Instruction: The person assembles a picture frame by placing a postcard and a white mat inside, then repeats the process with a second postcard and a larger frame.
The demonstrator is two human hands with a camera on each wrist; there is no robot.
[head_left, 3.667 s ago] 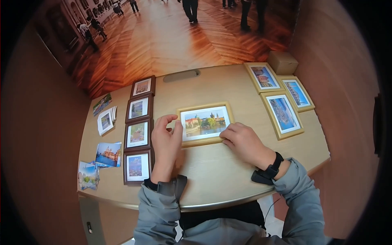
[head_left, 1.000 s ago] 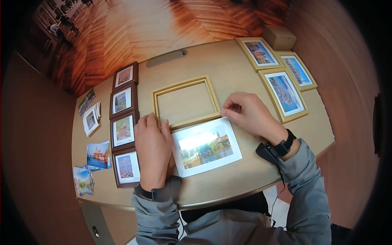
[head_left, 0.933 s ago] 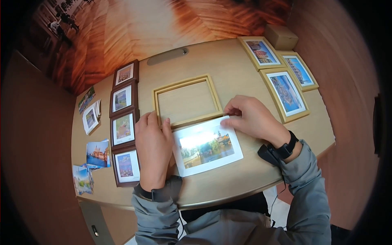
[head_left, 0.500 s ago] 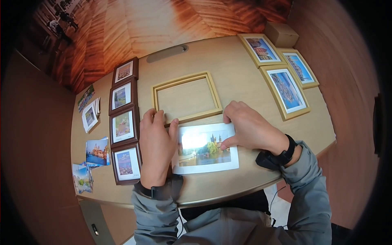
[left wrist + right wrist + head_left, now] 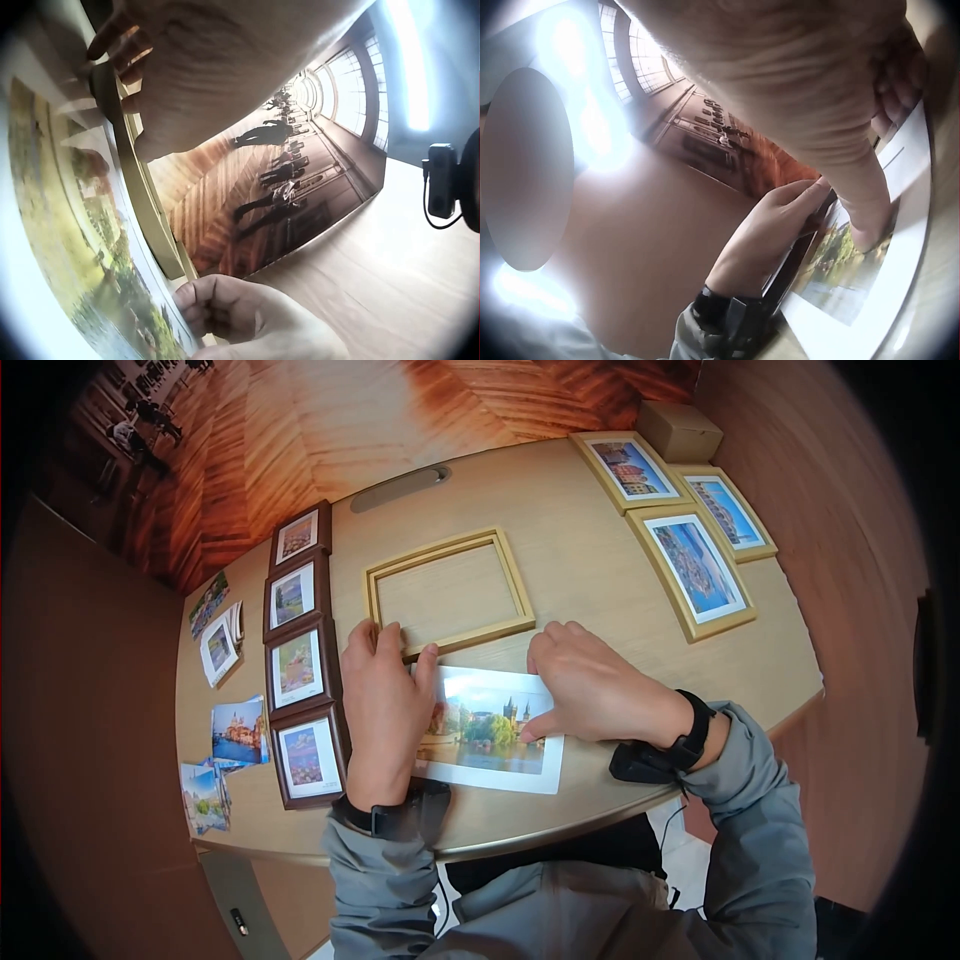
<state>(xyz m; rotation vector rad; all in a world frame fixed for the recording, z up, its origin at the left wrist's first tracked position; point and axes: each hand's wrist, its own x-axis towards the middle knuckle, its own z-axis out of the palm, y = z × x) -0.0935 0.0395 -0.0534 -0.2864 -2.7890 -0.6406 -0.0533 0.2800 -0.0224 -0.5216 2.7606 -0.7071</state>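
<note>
In the head view, an empty gold frame (image 5: 515,582) lies flat at mid-table. Directly below it is a landscape picture with a white border (image 5: 490,772), slightly tilted. My left hand (image 5: 383,710) rests its fingertips at the frame's lower left corner, thumb near the picture's top edge. My right hand (image 5: 605,690) holds the picture's upper right corner, thumb on the image and fingers beyond the edge. The right wrist view shows that thumb on the picture (image 5: 840,289) and the other fingers curled past its edge. The left wrist view shows my left hand (image 5: 217,67) over the frame bar (image 5: 142,187).
Several brown frames (image 5: 322,797) form a column on the left. Loose pictures (image 5: 240,732) and a small stack of cards (image 5: 220,648) lie farther left. Three gold frames with pictures (image 5: 700,628) and a cardboard box (image 5: 680,432) stand at the right back.
The picture, inside the gold frame in the oldest view, now lies below it. My right hand has come onto its corner, and the picture has shifted left and turned. My left hand stays at the frame corner.
</note>
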